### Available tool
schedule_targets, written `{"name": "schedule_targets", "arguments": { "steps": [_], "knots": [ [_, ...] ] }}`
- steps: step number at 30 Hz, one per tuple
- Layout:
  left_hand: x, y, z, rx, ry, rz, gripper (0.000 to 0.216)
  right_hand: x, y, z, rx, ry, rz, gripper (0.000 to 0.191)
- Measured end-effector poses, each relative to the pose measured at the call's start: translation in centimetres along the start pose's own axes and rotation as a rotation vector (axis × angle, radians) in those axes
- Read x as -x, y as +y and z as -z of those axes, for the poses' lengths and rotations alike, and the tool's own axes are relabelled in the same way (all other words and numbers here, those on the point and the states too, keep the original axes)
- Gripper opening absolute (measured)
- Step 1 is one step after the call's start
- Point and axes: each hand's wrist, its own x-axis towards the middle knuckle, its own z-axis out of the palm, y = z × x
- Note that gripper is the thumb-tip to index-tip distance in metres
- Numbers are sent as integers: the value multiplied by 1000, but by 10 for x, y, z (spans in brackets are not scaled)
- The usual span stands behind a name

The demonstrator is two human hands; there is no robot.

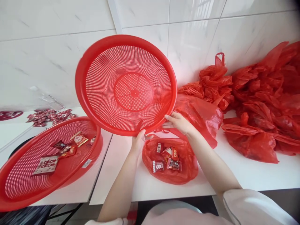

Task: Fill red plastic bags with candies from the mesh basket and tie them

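A red mesh plastic basket (133, 92) is held up and tilted, its hollow side facing me; nothing lies in it. My left hand (140, 139) grips the bottom of its rim, thumb on the inner side. At the lower right of the same rim, my right hand (177, 122) is closed round the edge. Below my hands an open red plastic bag (170, 173) sits on the white table, with several small wrapped snacks (173, 164) inside.
To the left, a second red basket (70, 176) holds several snack packets (47, 164). Behind it lies a heap of small red packets (50, 116). Filled red bags (262, 106) crowd the right side by the tiled wall (145, 18). A gap runs between two white tabletops (117, 181).
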Motion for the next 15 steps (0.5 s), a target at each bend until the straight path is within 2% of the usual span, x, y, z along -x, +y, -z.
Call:
{"name": "schedule_targets", "arguments": {
  "steps": [3,4,5,6,7,10,11,13,15],
  "knots": [
    [-3,6,13,-102,-212,-42,33,4,-6,-8,-119,32,171,28],
    [-5,8,18,-154,-243,-35,33,7,-9,-10,-112,42,210,31],
    [-9,11,23,-206,-216,-34,33,11,-13,-12,-90,61,244,32],
    [-13,14,29,-248,-129,-49,34,15,-16,-13,-63,88,276,33],
    [-17,17,35,-268,23,-88,36,18,-19,-14,-34,119,306,34],
    [-28,28,54,-171,642,-268,48,25,-26,-15,15,209,355,33],
    [-30,32,61,-128,779,-306,51,25,-27,-15,10,232,354,33],
    [-33,40,72,-88,902,-383,49,25,-27,-15,-26,266,337,33],
    [-33,43,78,-78,900,-432,46,23,-25,-15,-67,262,314,34]
  ]
}}
